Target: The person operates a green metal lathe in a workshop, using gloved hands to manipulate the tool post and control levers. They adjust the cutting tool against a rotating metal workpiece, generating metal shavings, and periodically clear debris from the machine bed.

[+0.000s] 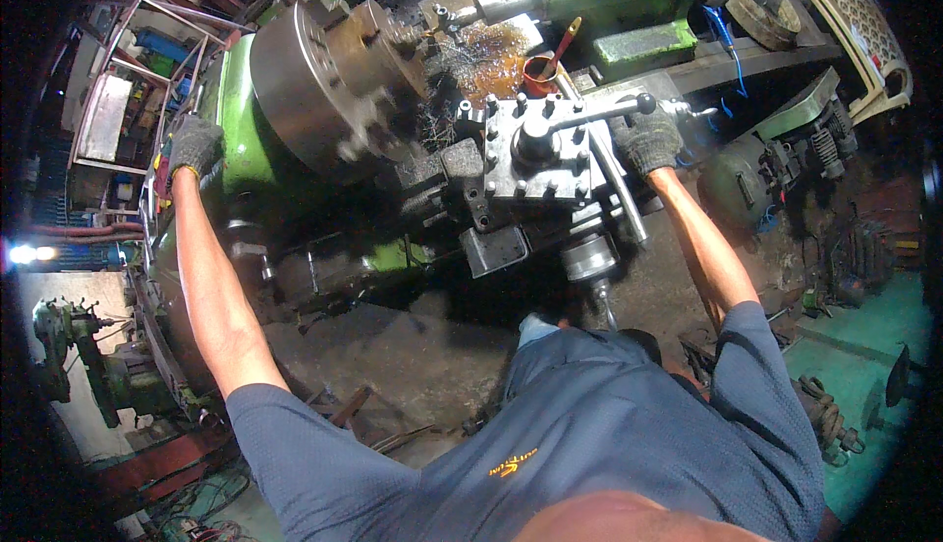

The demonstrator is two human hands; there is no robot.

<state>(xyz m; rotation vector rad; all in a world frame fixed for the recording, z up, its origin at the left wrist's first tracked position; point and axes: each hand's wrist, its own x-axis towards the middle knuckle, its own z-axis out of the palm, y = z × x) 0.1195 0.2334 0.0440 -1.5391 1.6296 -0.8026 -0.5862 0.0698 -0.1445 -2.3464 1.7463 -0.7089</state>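
In front of me is a green metal lathe with a large steel chuck (pixel 319 90), blurred along its jaw side. My left hand (pixel 195 146), in a dark grey knit glove, is curled at the left end of the green headstock (pixel 246 125); what its fingers hold is hidden. Right of the chuck sits a square tool post (pixel 540 154) with several bolts and a ball-ended clamping lever (pixel 609 110). My gloved right hand (pixel 648 139) is closed around the compound slide handle (pixel 693 110), just beyond that lever. A long steel bar handle (pixel 621 189) slants down beside it.
A red cup (pixel 538 76) holding a brush (pixel 565 41) stands behind the tool post, near oily metal chips. The green tailstock (pixel 643 12) is at the back right. A handwheel (pixel 589 259) juts toward me. A compressor (pixel 737 179) and a plastic chair (pixel 850 22) stand to the right.
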